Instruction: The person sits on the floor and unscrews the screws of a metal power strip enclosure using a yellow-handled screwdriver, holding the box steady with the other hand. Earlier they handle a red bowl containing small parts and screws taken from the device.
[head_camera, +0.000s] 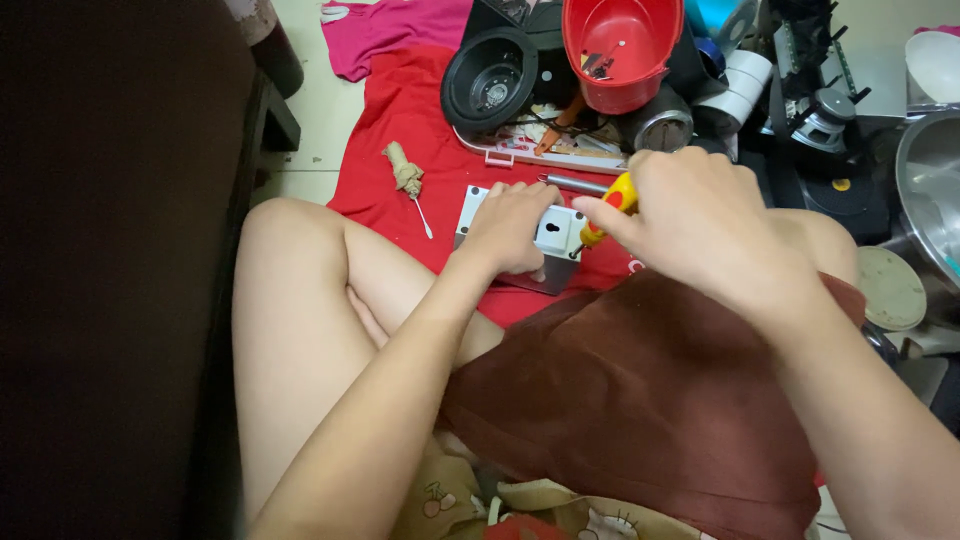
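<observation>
Wearing nothing on either forearm, the left hand (510, 228) and right hand (690, 225) both being bare, without rings or watch. Sitting bare-legged, showing a patterned garment with small cherries (cream-coloured) at the waist.

The screwdriver (612, 205) had a yellow handle with red; the box (555, 235) was white. The cloth (400, 130) was red, the bowl (620, 45) red.

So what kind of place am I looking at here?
Probably a home floor used as a makeshift repair spot. The person sits on a red cloth, the right hand driving a yellow-handled screwdriver into a white box, with appliance parts piled behind.
</observation>
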